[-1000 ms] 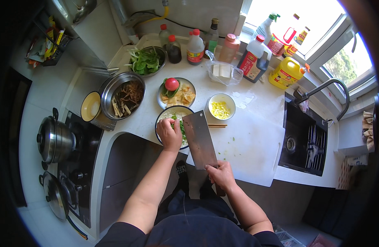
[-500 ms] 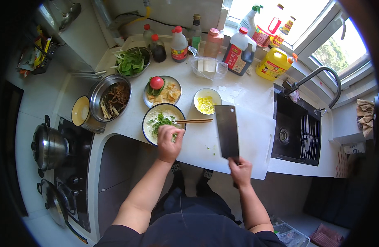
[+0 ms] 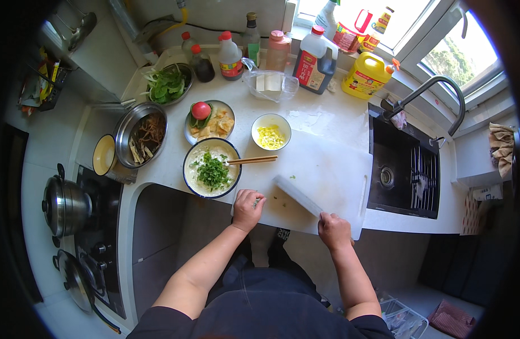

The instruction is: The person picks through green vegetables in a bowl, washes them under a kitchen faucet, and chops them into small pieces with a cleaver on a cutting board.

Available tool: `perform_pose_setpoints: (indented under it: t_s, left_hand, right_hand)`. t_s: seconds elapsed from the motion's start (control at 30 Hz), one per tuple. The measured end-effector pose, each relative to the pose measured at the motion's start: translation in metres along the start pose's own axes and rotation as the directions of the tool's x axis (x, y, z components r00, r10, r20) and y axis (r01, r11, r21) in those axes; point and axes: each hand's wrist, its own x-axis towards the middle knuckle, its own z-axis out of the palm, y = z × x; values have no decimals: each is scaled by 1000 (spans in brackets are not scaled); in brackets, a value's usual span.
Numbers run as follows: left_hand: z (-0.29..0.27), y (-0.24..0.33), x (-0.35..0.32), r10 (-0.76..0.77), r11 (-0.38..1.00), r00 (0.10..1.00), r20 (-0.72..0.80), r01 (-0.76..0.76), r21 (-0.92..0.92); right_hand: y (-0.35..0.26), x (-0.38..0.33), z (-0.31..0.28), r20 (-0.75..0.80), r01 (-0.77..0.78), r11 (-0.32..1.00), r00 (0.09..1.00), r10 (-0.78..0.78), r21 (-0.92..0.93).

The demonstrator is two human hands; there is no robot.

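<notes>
My right hand is wrapped round the handle of a cleaver, whose blade slants over the white cutting board. At the board's near left edge is my left hand, its fingers curled together; a speck of green shows by the fingertips, but what they hold is too small to tell. Just beyond it stands a blue-rimmed bowl of white mixture topped with chopped green herbs. Wooden chopsticks rest across its rim. A few dark and green scraps lie on the board near the blade.
Behind the board is a white bowl of chopped yellow-and-white food. A plate carries a tomato and golden pieces; a steel basin holds brown dried strips. Bottles line the back wall. At right is the black sink, at left the stove.
My left hand has moved from above the herb bowl toward me, to the board's near edge. The cleaver has tilted left and lower, its blade now nearly edge-on. The whole view has shifted slightly.
</notes>
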Motion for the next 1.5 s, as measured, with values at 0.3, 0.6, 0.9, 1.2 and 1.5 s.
perform_pose_setpoints:
  t_s: [0.3, 0.6, 0.9, 1.2, 1.5]
  left_hand:
    - [8, -1, -7, -32, 999, 992, 123, 26, 46]
    - [31, 2, -3, -85, 988, 977, 194, 57, 145]
    - [24, -5, -7, -227, 974, 949, 218, 219, 60]
    - [27, 20, 0, -244, 963, 887, 391, 174, 206]
    - [35, 16, 1, -279, 953, 884, 375, 206, 222]
  right_hand:
    - [-5, -38, 1, 187, -338, 849, 940, 285, 406]
    - [-6, -8, 1, 2, -208, 978, 978, 208, 32]
    - [-15, -49, 0, 153, -220, 921, 972, 179, 321]
    - [-8, -79, 21, 738, -792, 105, 602, 306, 602]
    - [-31, -78, 38, 785, -794, -71, 575, 231, 603]
